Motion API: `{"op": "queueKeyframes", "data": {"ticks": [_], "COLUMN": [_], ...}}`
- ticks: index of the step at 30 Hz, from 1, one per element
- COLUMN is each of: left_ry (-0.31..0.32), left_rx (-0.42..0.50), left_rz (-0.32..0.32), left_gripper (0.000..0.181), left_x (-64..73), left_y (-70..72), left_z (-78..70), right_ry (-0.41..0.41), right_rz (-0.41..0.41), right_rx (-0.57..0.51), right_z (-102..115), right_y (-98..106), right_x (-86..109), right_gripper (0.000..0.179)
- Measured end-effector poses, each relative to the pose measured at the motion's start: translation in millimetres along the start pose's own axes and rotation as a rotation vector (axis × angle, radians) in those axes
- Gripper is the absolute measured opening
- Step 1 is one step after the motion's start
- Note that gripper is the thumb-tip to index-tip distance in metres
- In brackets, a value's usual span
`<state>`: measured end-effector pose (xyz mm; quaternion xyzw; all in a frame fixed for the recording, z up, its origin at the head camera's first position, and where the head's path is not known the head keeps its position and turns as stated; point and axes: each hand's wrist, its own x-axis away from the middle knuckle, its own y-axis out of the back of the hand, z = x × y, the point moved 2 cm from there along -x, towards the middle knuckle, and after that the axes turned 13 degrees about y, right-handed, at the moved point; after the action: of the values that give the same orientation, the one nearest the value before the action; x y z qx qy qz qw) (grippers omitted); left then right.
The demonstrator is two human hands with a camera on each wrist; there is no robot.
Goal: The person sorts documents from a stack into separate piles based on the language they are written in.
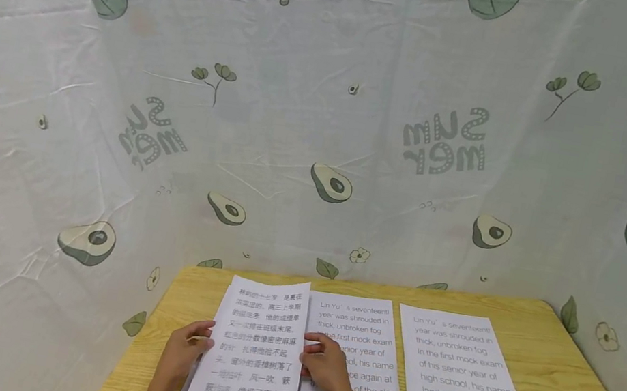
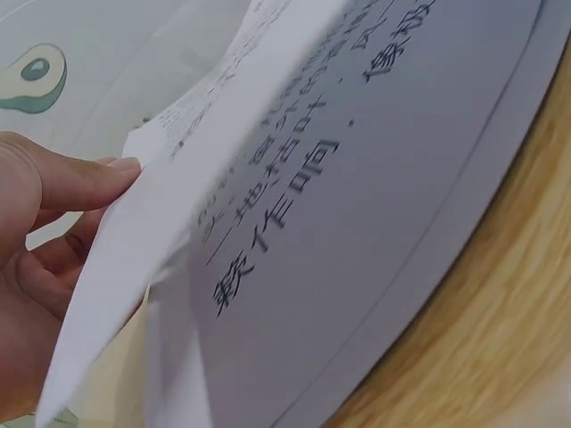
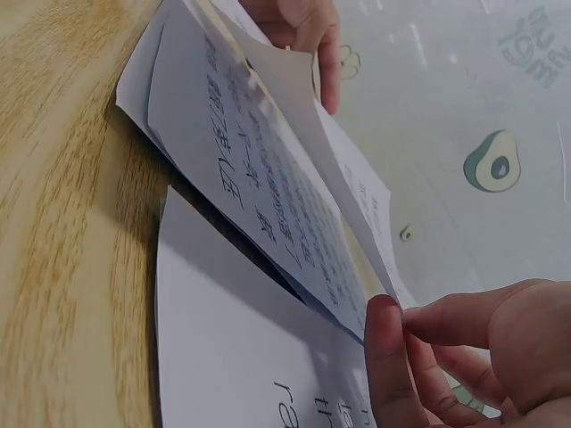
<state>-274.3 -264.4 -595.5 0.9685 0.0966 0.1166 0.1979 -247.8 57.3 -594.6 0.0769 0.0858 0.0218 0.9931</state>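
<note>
Together, left hand (image 1: 185, 348) and right hand (image 1: 327, 365) pinch a sheet (image 1: 256, 352) partly hiding pages (image 2: 375, 223) beneath.

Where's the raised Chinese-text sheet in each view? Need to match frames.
Head: raised sheet sits low, just left of centre.
Left wrist: raised sheet is the pale band from lower left to top centre.
Right wrist: raised sheet slants from the top down to the right hand.
Shared landmark: left hand, in all three.
</note>
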Motion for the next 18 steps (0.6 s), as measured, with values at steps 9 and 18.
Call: {"op": "queueKeyframes", "data": {"ticks": [9,18], "left_ry": [0.014,0.025], "left_rx": [0.053,0.039], "left_rz": [0.018,0.017], "left_gripper": [0.042,0.042], "left_x": [-6.9,-15.7], "left_y": [9.3,12.9], "left_z": [8.9,12.1], "right_ry": [0.015,0.040], "right_rz": [-0.008,-0.049], "right_rx": [0.015,0.064], "right_z": [-3,-1], "right_y": [-11,-20], "right_x": [-5.8,-11.8], "right_gripper": [0.045,0.038]}}
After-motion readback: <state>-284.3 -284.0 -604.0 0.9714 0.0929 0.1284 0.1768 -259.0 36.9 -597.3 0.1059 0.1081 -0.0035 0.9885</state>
